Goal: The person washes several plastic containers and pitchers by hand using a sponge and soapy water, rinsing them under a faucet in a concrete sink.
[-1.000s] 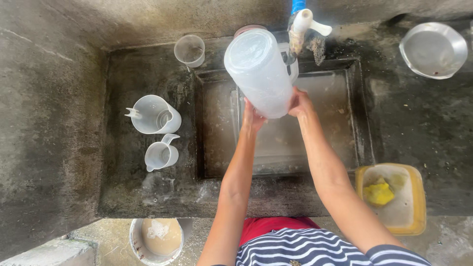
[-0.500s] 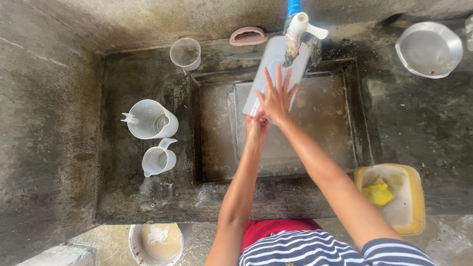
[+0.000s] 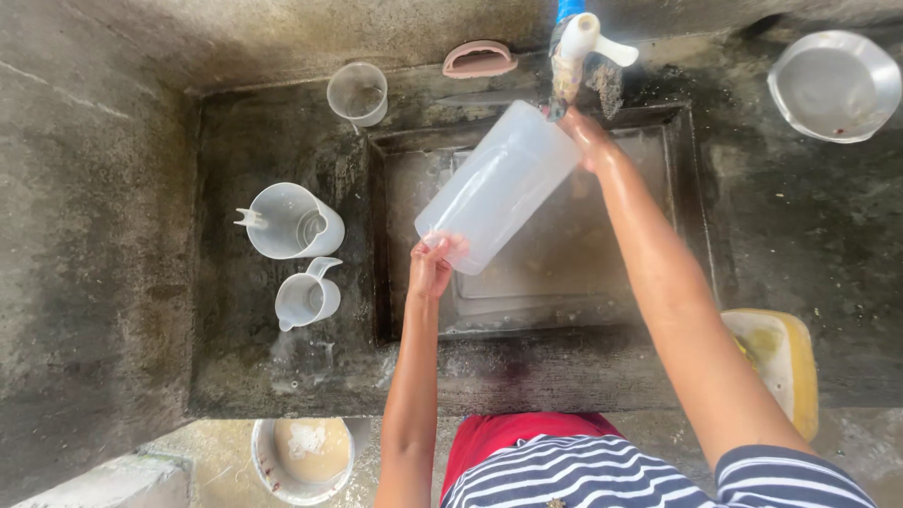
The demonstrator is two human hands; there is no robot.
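A tall translucent plastic container (image 3: 499, 183) lies tilted over the concrete sink basin (image 3: 404, 310), its open end up under the white tap (image 3: 578, 47). My left hand (image 3: 435, 265) grips its lower end. My right hand (image 3: 588, 136) holds the upper rim, just below the spout. Both forearms reach in from the bottom of the view over the basin.
On the wet ledge to the left stand a large clear jug (image 3: 292, 221), a small measuring jug (image 3: 306, 299) and a clear cup (image 3: 357, 92). A pink brush (image 3: 480, 59) lies behind the basin, a metal bowl (image 3: 832, 85) far right, a yellow tub (image 3: 776, 362) at right, a bucket (image 3: 303, 456) below.
The container went from upright and raised to tilted with its mouth under the tap. My left hand slid to its lower end, my right to the rim.
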